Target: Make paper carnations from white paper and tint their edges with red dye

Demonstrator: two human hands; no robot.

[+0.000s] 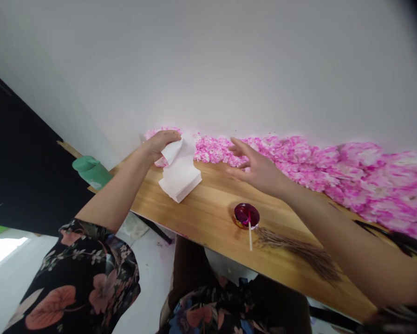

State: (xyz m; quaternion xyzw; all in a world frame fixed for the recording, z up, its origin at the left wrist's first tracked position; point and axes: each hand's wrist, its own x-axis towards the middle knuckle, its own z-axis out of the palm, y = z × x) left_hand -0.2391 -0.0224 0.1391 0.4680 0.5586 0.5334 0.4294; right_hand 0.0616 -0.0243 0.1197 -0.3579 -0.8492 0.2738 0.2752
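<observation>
My left hand (164,140) pinches the top sheet of white tissue paper (173,149) and lifts it. Below it, a stack of white tissue (181,178) lies on the wooden table (208,213). My right hand (253,168) hovers over the table, fingers apart, holding nothing, close to the pink flowers. In front of it stands a small bowl of dark magenta liquid (245,214), with a thin pale stick (250,236) leaning out over its near rim. A bundle of thin brown stems (299,250) lies to the right of the bowl, under my right forearm.
A long heap of pink and white paper-like flowers (334,171) runs along the table's back against the white wall (229,69). At the left end is a green bottle-like object (92,171). A black item (400,241) lies at the right.
</observation>
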